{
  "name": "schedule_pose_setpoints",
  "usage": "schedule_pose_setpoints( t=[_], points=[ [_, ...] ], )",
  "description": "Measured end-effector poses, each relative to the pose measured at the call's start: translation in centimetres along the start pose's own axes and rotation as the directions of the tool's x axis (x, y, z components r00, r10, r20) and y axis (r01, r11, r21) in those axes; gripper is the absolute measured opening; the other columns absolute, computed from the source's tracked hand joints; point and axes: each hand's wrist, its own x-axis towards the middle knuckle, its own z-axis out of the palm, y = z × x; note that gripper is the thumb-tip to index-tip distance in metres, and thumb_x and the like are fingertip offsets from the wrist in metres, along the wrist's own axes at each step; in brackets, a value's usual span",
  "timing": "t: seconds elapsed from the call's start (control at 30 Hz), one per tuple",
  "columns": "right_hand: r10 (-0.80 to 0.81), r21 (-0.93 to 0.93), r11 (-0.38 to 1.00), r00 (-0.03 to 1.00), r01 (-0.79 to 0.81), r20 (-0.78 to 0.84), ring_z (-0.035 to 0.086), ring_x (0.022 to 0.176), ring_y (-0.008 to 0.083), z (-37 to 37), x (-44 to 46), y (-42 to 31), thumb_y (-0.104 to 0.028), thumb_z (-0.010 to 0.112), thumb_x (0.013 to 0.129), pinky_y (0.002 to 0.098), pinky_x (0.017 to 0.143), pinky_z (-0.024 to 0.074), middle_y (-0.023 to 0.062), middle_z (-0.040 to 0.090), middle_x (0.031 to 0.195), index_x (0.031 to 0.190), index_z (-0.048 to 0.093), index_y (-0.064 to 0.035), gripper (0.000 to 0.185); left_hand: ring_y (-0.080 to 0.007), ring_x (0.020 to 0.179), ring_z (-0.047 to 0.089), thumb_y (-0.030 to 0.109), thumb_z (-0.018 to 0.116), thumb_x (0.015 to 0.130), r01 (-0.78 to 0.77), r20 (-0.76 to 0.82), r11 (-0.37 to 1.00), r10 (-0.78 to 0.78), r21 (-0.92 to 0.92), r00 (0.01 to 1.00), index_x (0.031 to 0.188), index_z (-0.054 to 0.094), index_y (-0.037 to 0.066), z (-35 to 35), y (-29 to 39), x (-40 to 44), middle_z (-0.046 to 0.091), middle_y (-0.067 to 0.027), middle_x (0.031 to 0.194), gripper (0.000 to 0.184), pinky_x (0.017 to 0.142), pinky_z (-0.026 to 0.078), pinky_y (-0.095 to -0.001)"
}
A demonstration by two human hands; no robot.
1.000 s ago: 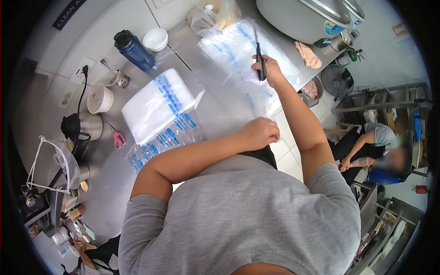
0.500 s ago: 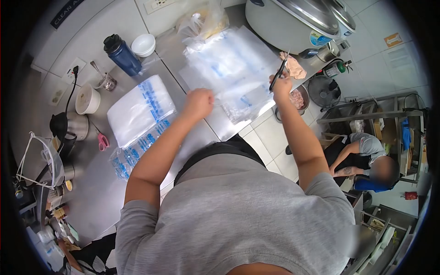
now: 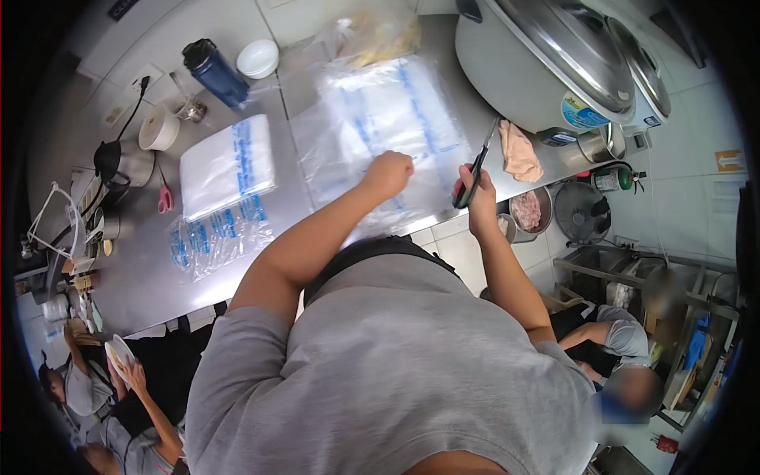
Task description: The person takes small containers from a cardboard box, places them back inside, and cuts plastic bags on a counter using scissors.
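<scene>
My right hand (image 3: pixel 478 199) is wrapped around black-handled scissors (image 3: pixel 480 168), their blades pointing up and away from me. My left hand (image 3: pixel 388 174) is closed in a fist over the clear plastic bags (image 3: pixel 404 103), which have blue print and lie flat on the steel table. What its fingers grip, if anything, is hidden. A peach-coloured cloth (image 3: pixel 520 150) lies just right of the scissors. To the left is a folded stack of white plastic bags (image 3: pixel 222 162), with a crumpled blue-printed wrapper (image 3: pixel 218 237) below it.
Large rice cookers (image 3: pixel 538 71) stand at the back right. A bowl of raw meat (image 3: pixel 530 210) sits below the table's right edge. A blue bottle (image 3: pixel 218 75), white bowls (image 3: pixel 258 58) and pink scissors (image 3: pixel 165 198) are leftward. People work at both sides, one holding a plate (image 3: pixel 119 354).
My view has shifted. My left hand has moved right over the bags, and my right hand with the scissors has come nearer to me, so the hands are closer together.
</scene>
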Motion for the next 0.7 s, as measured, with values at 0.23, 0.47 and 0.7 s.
schedule_pose_setpoints(
  t=[0.23,0.47,0.7],
  points=[
    [0.180,-0.148,0.983,0.695,-0.107,0.696,0.060,0.071,0.0147,-9.7,-2.6,-1.5,-0.070,0.047,0.087,0.0270,0.070,0.0463,0.0043,0.059,0.081,0.123,0.048,-0.0047,0.074,-0.0222,0.067,0.060,0.028,0.076,0.077,0.336,0.051,0.903,-0.335,-0.268,0.941,0.075,0.064,0.005,-0.7,0.7,0.2,0.064,-0.0098,0.072,0.026,0.062,0.047,-0.0334],
    [0.372,-0.271,0.925,0.503,-0.265,0.780,0.061,0.071,0.0158,-11.7,1.0,-0.2,-0.076,0.042,0.084,0.0263,0.065,0.0459,0.0066,0.059,0.080,0.124,0.047,-0.0029,0.084,-0.0217,0.065,0.060,0.030,0.075,0.080,0.384,-0.047,0.877,-0.414,-0.288,0.909,0.081,0.063,0.004,-0.1,1.3,0.3,0.064,-0.0093,0.072,0.029,0.061,0.047,-0.0329],
    [0.362,-0.297,0.931,0.653,-0.214,0.665,0.058,0.055,0.0140,-10.8,2.1,-0.5,-0.065,0.050,0.089,0.0256,0.050,0.0438,0.0040,0.057,0.068,0.111,0.055,0.0004,0.069,-0.0271,0.096,0.058,0.028,0.074,0.074,0.210,-0.211,0.955,-0.166,0.210,0.963,0.092,0.062,0.008,-0.9,6.4,1.0,0.061,-0.0097,0.096,0.030,0.086,0.041,-0.0414]
  ],
)
